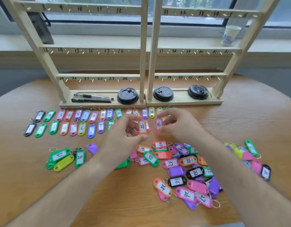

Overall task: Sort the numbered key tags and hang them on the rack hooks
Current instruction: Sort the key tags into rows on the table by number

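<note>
Purpose: labels face camera, probably for reading numbers before slotting into rows.
Left hand [130, 129]: thumb and fingertips pinch orange plastic key tag marked 21 [142, 126].
Right hand [179, 124]: thumb and forefinger pinch pink plastic key tag marked 16 [159, 125]; other fingers loosely curled.
Pose: forearms reach forward, hands raised over round wooden table [26, 177].
Rows [68, 115]: sorted tags lie before pale wooden hook rack [144, 51]; hooks bare.
Heap [188, 161]: unsorted tags by right forearm.
</note>
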